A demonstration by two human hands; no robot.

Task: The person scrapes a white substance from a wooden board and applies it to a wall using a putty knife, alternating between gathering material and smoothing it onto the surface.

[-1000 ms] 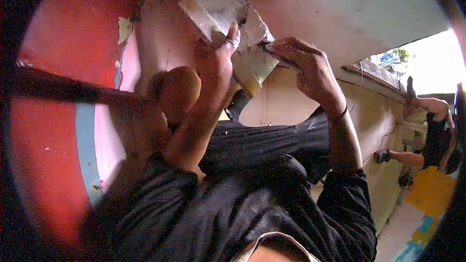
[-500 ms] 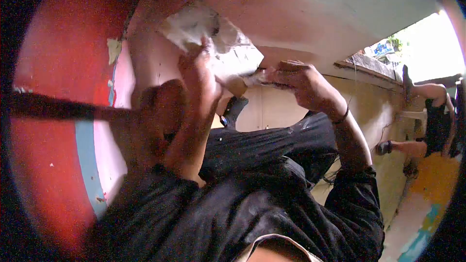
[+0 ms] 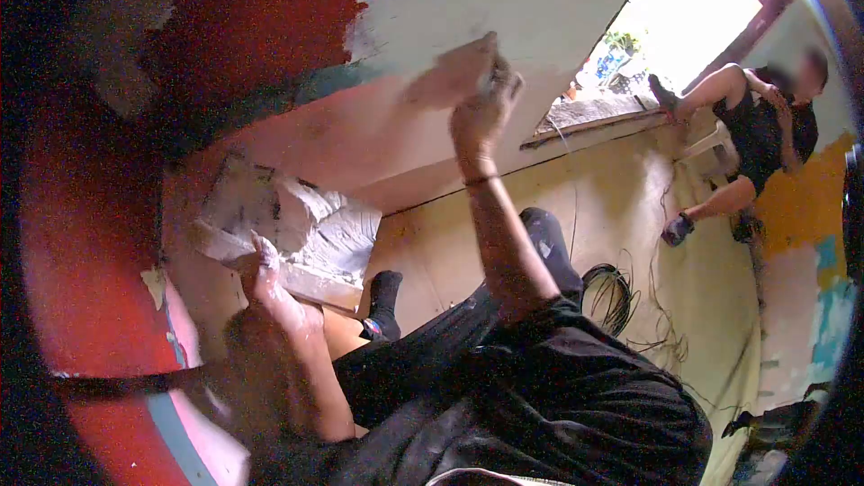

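My left hand (image 3: pixel 274 292), smeared with white, grips the near edge of a board (image 3: pixel 340 291) at left centre. White paste (image 3: pixel 328 229) lies in a thick, uneven layer on the board. Up at the wall, my right hand (image 3: pixel 486 112) is closed around something I cannot make out clearly, its top edge showing at the fingers. A dark shadow of it falls on the pale wall (image 3: pixel 549 36) just to the left.
Another person (image 3: pixel 765 126) in dark clothes sits at the right by a bright window opening (image 3: pixel 693 9). Coiled black cable (image 3: pixel 607 299) lies on the floor beyond my knee. A red wall (image 3: pixel 90 261) stands close at the left.
My right hand has moved away from the board, up to the wall. My left hand and the board sit lower and further left, and the view has shifted, showing more of the window and the other person.
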